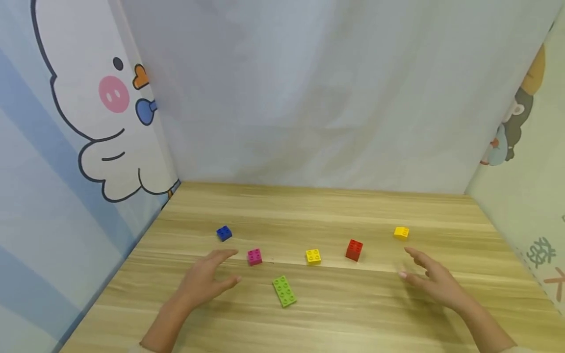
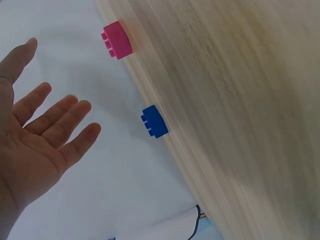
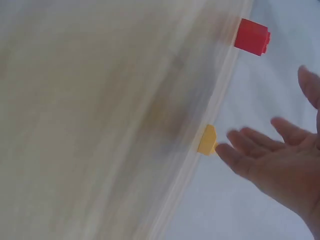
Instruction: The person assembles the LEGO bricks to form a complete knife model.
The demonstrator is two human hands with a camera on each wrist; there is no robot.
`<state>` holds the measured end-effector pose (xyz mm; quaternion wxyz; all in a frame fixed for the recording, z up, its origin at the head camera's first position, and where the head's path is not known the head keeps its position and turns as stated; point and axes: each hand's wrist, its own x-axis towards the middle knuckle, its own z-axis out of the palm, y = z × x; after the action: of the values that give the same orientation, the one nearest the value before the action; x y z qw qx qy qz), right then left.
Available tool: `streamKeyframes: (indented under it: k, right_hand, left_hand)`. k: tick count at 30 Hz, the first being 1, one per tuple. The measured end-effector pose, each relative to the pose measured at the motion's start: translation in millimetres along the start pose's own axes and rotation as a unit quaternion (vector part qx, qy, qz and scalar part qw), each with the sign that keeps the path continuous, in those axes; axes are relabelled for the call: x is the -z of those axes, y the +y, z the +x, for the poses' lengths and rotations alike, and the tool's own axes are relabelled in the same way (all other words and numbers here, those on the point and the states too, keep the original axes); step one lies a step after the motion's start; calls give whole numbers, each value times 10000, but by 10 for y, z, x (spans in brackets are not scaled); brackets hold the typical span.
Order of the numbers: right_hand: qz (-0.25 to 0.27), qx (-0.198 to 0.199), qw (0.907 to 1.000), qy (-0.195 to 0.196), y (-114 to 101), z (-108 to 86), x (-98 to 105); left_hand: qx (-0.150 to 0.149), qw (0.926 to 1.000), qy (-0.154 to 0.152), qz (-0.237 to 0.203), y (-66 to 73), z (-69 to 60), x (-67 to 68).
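My left hand (image 1: pixel 202 280) hovers over the left of the table, fingers apart and holding nothing. Closest to it lies a pink brick (image 1: pixel 254 257), just right of the fingertips, with a blue brick (image 1: pixel 224 233) farther back; the left wrist view shows both beyond the spread fingers. On the right side my right hand (image 1: pixel 434 280) is likewise above the wood, relaxed and without anything in it. A yellow sloped brick (image 1: pixel 401 233) lies beyond its fingertips, and a red brick (image 1: pixel 354 250) stands to its left. Between the hands are a yellow square brick (image 1: pixel 313 257) and a long lime-green brick (image 1: pixel 284 291).
The bricks lie apart from one another on the wood-grain table (image 1: pixel 335 314). A pale curtain (image 1: pixel 300 98) hangs along the back edge. Walls with cartoon prints flank the table, a blue and white one (image 1: pixel 88 162) at left and a pale green one (image 1: pixel 529 196) at right.
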<state>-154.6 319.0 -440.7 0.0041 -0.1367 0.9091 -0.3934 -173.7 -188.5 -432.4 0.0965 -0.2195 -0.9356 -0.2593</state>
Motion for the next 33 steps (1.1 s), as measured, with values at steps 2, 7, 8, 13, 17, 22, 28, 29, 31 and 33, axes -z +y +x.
streamKeyframes:
  k: [2, 7, 8, 13, 17, 22, 28, 29, 31, 33]
  right_hand:
    - [217, 7, 9996, -187, -22, 13, 9]
    - [526, 11, 9972, -530, -57, 87, 5]
    - [569, 14, 9966, -596, -47, 104, -4]
    - [826, 5, 9916, -995, 5, 185, -67]
    - [977, 33, 9889, -1117, 0, 270, -120]
    - [1258, -128, 9892, -747, -72, 369, -167]
    - [1829, -532, 9815, -188, -121, 454, -224]
    - [1890, -614, 9800, -140, -120, 464, -240]
    - [1983, -720, 9775, -86, -114, 482, -273]
    - [2094, -834, 9742, -60, -109, 497, -310]
  left_hand:
    - [37, 9997, -146, -176, 23, 19, -33]
    - [293, 9957, -497, -718, 89, 62, -42]
    - [332, 9945, -555, -824, 100, 71, -43]
    - [190, 9884, -863, -1233, 122, 136, -77]
    - [20, 9814, -1144, -1539, 123, 193, -119]
    - [-111, 9738, -1371, -1812, 112, 241, -164]
    - [98, 9605, -1582, -2287, 96, 284, -195]
    - [128, 9580, -1618, -2362, 97, 290, -198]
    - [151, 9539, -1695, -2473, 99, 299, -208]
    - [137, 9510, -1787, -2519, 102, 306, -217]
